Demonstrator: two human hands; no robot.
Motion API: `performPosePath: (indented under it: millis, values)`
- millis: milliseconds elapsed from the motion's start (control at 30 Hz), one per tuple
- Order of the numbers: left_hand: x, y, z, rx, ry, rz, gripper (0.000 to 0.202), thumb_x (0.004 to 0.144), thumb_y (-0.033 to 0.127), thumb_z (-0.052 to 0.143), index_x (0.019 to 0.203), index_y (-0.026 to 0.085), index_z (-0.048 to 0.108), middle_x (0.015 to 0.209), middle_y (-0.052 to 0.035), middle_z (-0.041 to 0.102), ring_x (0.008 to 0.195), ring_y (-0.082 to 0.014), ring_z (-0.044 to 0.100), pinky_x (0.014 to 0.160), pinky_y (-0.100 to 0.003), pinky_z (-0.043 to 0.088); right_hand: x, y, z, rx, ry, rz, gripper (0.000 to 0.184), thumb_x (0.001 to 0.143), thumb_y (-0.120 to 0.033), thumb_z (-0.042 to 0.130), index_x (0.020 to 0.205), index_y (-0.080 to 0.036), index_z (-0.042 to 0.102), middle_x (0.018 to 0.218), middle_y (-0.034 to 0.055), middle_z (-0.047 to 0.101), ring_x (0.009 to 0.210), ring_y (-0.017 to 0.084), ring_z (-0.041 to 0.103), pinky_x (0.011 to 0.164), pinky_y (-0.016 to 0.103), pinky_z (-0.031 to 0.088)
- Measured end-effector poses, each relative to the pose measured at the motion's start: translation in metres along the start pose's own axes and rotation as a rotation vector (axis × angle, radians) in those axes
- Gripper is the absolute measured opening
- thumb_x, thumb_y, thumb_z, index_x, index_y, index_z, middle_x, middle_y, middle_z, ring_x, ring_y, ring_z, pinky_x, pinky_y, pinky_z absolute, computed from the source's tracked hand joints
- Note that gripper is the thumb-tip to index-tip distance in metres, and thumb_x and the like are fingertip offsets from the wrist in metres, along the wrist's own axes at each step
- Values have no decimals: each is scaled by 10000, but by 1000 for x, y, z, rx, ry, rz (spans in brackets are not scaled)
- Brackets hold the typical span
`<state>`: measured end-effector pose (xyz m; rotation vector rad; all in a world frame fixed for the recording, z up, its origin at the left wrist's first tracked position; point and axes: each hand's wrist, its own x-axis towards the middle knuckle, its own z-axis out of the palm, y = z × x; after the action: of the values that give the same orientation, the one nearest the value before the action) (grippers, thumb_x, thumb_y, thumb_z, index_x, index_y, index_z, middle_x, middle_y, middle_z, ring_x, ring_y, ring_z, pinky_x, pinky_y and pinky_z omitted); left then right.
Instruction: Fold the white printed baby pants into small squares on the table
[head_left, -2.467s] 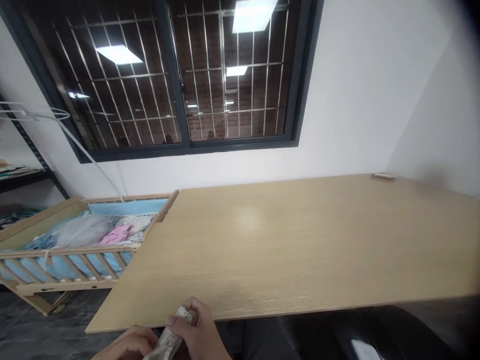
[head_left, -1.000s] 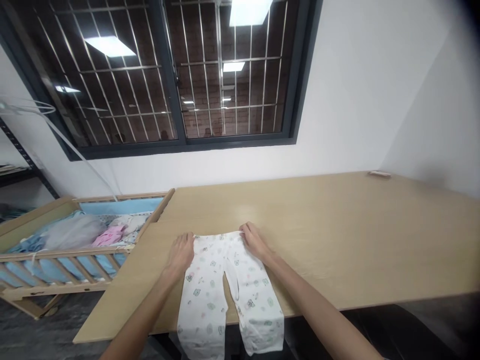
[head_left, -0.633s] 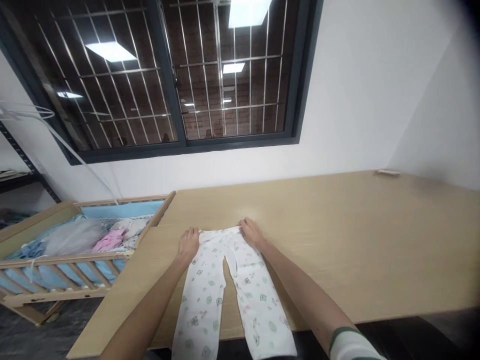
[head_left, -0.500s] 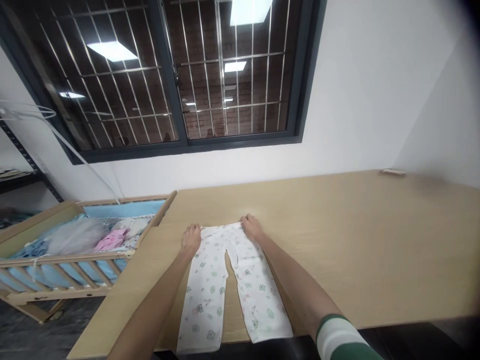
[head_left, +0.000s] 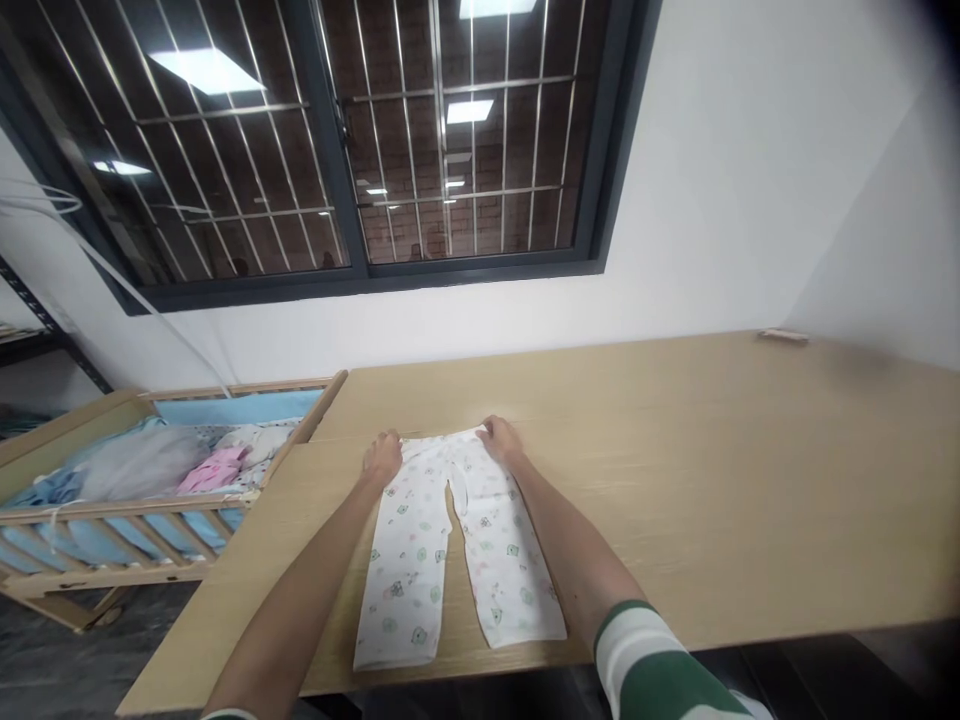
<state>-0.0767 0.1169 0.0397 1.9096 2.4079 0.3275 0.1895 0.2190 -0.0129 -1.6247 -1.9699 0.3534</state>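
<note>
White baby pants point(head_left: 409, 545) with a small green and grey print lie flat on the wooden tabletop, legs toward me and slightly parted. My left hand point(head_left: 383, 458) grips the left corner of the waistband, its fingers curled over the edge. At the opposite corner, my right hand point(head_left: 501, 440) pinches the waistband between thumb and fingers. The waistband runs fairly straight between both hands. My right forearm lies alongside the right pant leg, and the undersides of both grips are hidden.
A wooden crib point(head_left: 172, 575) with blue lining stands against the table's left side, holding pink cloth point(head_left: 215, 470) and white netting point(head_left: 139, 465). The tabletop point(head_left: 675, 480) stretches far to the right. A small flat object point(head_left: 783, 336) lies near the back wall, below a barred window point(head_left: 465, 150).
The pants have shifted slightly away from the table's front edge, so their cuffs now rest on the tabletop. Both hands keep hold of the waistband. The camera view has tilted slightly downward.
</note>
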Motion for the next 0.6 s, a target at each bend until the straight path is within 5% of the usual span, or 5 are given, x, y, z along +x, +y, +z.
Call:
performPosePath:
  millis: [167,300,400,467,600]
  values:
    - [-34,40,-35,-77,52,111,315,1039,322,443,1242,134,593,1304,-162,602,1197,-273,581,997,-442,472,-1,-1,-2,89,3,22,160,940,-327,599,1000,-200,676,985,61,711,918,187,620,809,274,408]
    - [-108,81,-47,-179,-91,342,320,1031,387,400,1045,190,651,1032,-87,719,958,-222,670,798,-311,477,-1,-1,-3,176,5,55,156,930,-315,595,953,-203,701,947,59,736,884,190,643,786,273,435]
    - [-179,107,-41,-254,-270,531,322,970,489,487,891,234,666,798,-4,725,735,-174,676,643,-261,449,-1,1,-3,246,13,83,126,906,-282,611,913,-198,705,913,58,745,863,189,654,760,264,456]
    - [-217,121,-32,-296,-369,628,338,958,480,470,876,223,674,788,-37,729,754,-215,686,648,-290,450,-1,2,-3,297,20,98,106,887,-246,615,918,-189,699,889,53,746,837,177,662,731,247,469]
    - [-251,143,-10,-199,-397,602,319,899,432,496,972,190,691,910,-136,748,855,-318,705,725,-388,485,-1,4,-3,390,33,111,145,856,-238,613,966,-173,682,809,22,721,746,153,660,637,219,488]
